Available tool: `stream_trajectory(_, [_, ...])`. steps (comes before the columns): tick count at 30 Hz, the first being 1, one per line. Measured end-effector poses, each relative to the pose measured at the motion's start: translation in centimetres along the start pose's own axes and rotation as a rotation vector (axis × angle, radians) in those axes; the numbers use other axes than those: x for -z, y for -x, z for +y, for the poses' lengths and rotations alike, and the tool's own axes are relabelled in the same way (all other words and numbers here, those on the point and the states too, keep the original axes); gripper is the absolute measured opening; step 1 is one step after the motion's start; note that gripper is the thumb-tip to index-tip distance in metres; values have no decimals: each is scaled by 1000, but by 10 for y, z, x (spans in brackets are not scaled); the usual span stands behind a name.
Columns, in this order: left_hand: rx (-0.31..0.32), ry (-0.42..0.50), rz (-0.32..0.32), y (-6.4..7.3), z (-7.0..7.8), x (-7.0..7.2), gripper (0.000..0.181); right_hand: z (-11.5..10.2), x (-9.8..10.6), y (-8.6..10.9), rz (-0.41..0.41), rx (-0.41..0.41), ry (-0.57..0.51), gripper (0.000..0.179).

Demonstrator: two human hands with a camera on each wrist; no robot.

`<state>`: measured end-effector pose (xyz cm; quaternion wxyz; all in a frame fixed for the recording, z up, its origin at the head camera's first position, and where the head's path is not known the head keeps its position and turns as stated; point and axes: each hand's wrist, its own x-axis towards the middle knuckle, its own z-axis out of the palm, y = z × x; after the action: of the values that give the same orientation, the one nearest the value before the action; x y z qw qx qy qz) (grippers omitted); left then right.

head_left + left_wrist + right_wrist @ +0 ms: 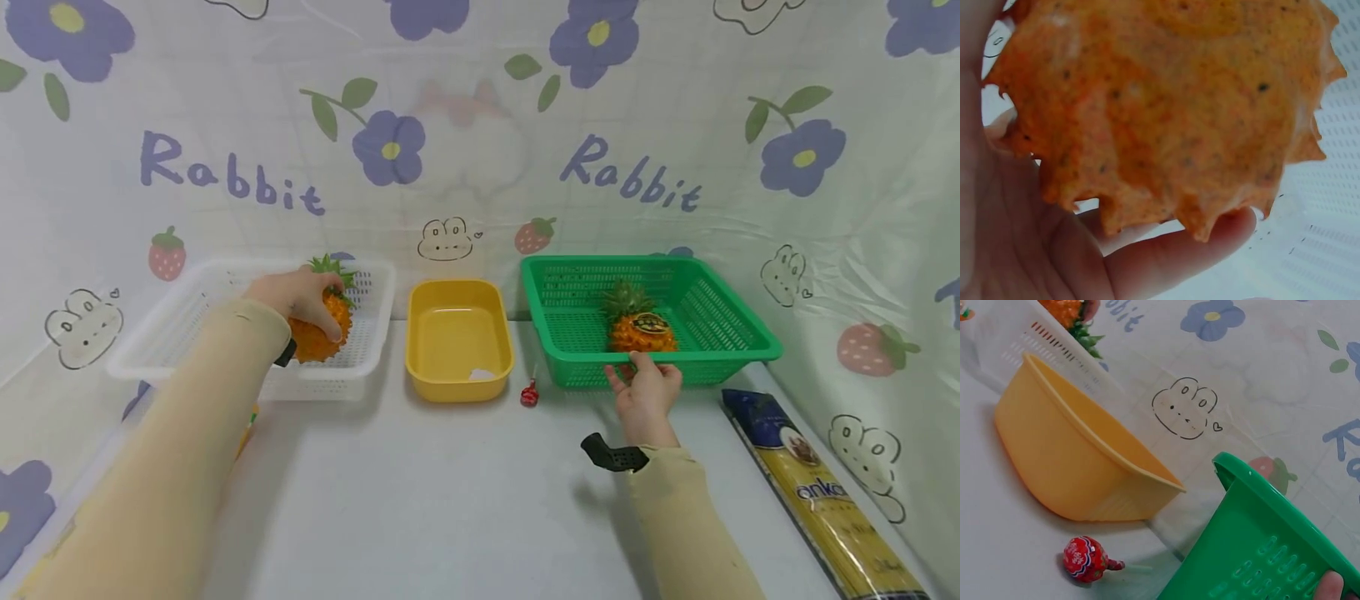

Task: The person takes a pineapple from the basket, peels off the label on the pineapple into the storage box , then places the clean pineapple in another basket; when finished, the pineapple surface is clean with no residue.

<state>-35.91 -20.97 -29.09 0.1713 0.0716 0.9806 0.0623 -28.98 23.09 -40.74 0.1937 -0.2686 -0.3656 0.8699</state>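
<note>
My left hand (296, 300) grips an orange, spiky pineapple (317, 345) with green leaves, inside the white perforated basket (375, 333) at the left. In the left wrist view, the bumpy pineapple skin (1179, 112) fills most of the frame, with the thumb curled under its edge. My right hand (648, 396) pinches the front rim of a green perforated basket (720, 360) at the right. A second pineapple (641, 337), bearing a dark label, lies in that green basket just behind the rim.
A yellow tub (459, 390) holding a small white scrap stands between the baskets. Beside it lies a red lollipop (529, 393). A long yellow and blue pasta packet (817, 492) lies along the right side. A printed curtain (480, 167) hangs behind everything.
</note>
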Motion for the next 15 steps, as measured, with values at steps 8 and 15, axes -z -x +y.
stream_trajectory(8, [-9,48,-36,-4,2,-14,83,2,1,-1,-1,4,-12,31])
stream_trajectory(15, [13,40,-46,-8,5,-20,82,1,2,-1,-1,-1,-9,32])
